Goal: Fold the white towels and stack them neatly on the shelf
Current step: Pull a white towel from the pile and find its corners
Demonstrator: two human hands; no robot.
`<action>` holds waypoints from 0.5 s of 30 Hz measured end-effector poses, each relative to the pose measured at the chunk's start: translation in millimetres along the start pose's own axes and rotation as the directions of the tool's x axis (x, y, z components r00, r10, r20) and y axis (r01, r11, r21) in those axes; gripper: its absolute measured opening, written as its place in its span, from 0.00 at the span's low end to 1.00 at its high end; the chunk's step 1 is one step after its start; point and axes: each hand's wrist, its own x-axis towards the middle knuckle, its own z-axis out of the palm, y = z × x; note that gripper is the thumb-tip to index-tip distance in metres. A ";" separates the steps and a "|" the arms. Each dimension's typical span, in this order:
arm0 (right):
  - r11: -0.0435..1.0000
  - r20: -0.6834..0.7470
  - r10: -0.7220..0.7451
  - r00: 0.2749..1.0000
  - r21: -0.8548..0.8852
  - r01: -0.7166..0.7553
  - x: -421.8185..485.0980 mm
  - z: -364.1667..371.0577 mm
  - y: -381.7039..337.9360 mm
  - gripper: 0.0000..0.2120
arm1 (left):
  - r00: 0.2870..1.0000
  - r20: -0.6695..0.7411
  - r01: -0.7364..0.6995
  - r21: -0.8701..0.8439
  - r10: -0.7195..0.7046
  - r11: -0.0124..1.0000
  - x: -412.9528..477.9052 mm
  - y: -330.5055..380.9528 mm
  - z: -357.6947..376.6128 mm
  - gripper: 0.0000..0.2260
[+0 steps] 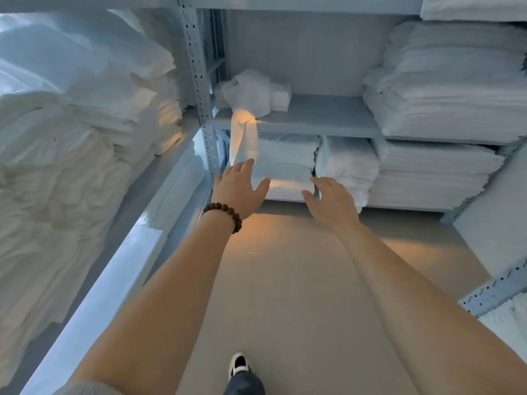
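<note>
A stack of folded white towels sits at the left end of the lower shelf. My left hand, with a bead bracelet on its wrist, reaches toward the stack's left front corner, fingers straight and spread. My right hand is at the stack's right front corner, fingers relaxed and open. Neither hand holds anything. I cannot tell whether the fingertips touch the towels. A loose white towel lies crumpled on the middle shelf, with one end hanging down over the stack.
More folded white stacks fill the lower shelf to the right, and a tall pile stands on the middle shelf. Heaps of unfolded white linen crowd the left rack. A perforated metal upright stands beside the stack. My shoe is on the grey floor.
</note>
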 end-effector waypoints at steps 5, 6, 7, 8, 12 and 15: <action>0.999 0.049 0.019 0.999 -0.036 -0.017 34.2 26.2 13.0 0.24 | 0.999 0.027 0.021 0.023 -0.022 1.000 29.0 -15.3 25.2 0.28; 0.999 0.054 0.016 0.998 -0.039 -0.014 42.1 33.1 15.9 0.24 | 0.999 0.035 0.019 0.023 -0.020 1.000 36.7 -19.3 32.9 0.28; 0.999 0.052 0.016 0.999 -0.042 -0.013 51.6 39.0 19.0 0.24 | 0.999 0.041 0.019 0.026 -0.020 0.999 46.1 -24.0 39.6 0.28; 0.999 0.049 0.019 0.999 -0.041 -0.017 62.0 43.2 20.6 0.24 | 0.999 0.039 0.018 0.028 -0.019 0.999 57.0 -28.5 45.6 0.28; 0.998 0.042 0.039 0.998 -0.046 -0.037 114.1 61.0 28.1 0.24 | 0.998 0.063 0.004 0.040 -0.006 0.999 106.6 -47.4 70.8 0.28; 0.998 0.035 0.056 0.998 -0.034 -0.054 157.1 71.1 30.0 0.23 | 0.997 0.072 -0.003 0.043 0.000 0.999 151.5 -62.4 84.0 0.28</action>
